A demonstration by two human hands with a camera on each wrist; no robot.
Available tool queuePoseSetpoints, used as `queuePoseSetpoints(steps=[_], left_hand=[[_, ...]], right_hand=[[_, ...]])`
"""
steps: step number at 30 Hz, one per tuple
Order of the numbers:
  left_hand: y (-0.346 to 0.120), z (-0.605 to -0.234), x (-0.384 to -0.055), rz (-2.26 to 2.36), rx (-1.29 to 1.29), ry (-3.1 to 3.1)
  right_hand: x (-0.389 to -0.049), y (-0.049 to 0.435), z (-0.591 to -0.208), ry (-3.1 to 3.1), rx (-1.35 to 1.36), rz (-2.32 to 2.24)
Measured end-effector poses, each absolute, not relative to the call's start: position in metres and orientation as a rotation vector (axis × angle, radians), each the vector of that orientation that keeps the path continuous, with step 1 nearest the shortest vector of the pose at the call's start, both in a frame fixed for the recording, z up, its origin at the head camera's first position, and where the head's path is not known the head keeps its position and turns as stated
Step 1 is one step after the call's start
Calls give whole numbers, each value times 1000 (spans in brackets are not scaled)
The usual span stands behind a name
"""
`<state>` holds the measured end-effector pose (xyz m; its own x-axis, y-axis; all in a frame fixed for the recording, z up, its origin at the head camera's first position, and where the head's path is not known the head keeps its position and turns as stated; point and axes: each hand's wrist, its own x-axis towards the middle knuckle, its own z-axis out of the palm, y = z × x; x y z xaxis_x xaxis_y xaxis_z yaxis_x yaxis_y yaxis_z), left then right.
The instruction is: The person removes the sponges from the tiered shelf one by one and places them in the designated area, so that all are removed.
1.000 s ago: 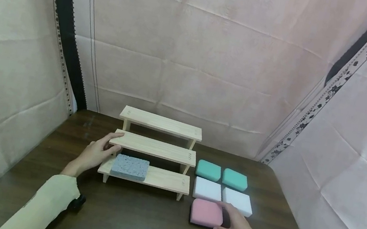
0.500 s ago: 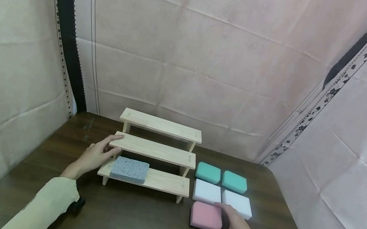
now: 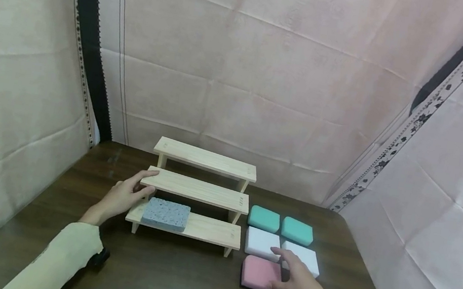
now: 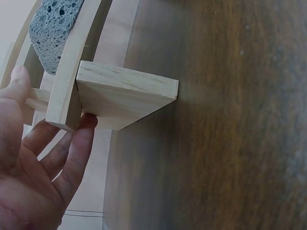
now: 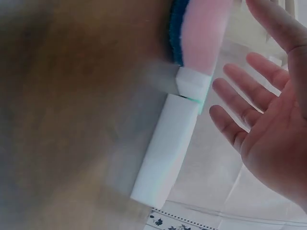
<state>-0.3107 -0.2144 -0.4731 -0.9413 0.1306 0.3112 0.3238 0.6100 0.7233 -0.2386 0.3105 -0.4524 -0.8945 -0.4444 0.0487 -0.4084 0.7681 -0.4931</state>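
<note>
A three-tier wooden stand (image 3: 214,232) has a blue-grey porous sponge (image 3: 166,214) lying on its lowest tier, toward the left. My left hand (image 3: 119,199) grips the stand's left end; in the left wrist view, thumb and fingers lie around the ends of its boards. To the right, my right hand (image 3: 299,278) hovers just above a pink sponge (image 3: 259,272), fingers spread and holding nothing. The right wrist view shows a dark blue layer under the pink sponge (image 5: 204,36). Two white blocks (image 3: 263,242) lie behind it, the right one partly covered by my hand.
Two teal blocks (image 3: 264,218) lie behind the white ones, to the right of the stand. Everything rests on a dark wooden table (image 3: 167,275). Pale cloth (image 3: 243,66) hangs around the back and both sides.
My right hand has let go of the pink sponge's right side and risen above it, fingers spreading. The left hand stays on the stand. The view has shifted slightly.
</note>
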Motion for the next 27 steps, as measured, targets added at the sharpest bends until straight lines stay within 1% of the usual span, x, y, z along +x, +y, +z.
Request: queuePoseSetpoints(steps=[13, 20, 27], left_hand=[[-214, -474, -308, -1264, -361, -2626], [-212, -469, -308, -1268, -369, -2619], [-212, -470, -308, -1290, -363, -2614]], right_hand=[[-257, 286, -432, 2888, -881, -791], [-263, 263, -416, 2866, -858, -804], [-270, 238, -405, 2842, -938, -785]])
